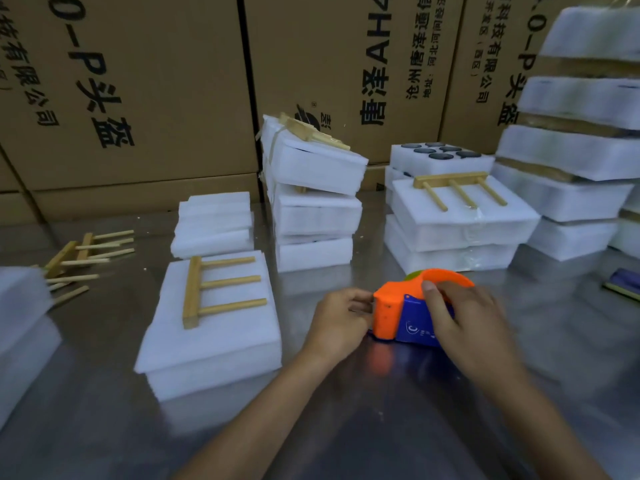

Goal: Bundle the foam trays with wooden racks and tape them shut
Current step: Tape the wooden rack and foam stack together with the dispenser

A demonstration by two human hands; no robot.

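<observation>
Steadying an orange and blue tape dispenser (412,313) on the steel desk (346,410), the right hand (464,317) curls its fingers over the top while the left hand (337,322) pinches at its front edge, likely freeing the tape end. Left of them, an untaped foam tray stack (211,344) carries a wooden rack (214,289), ready for binding. Farther back stand finished bundles (311,199).
</observation>
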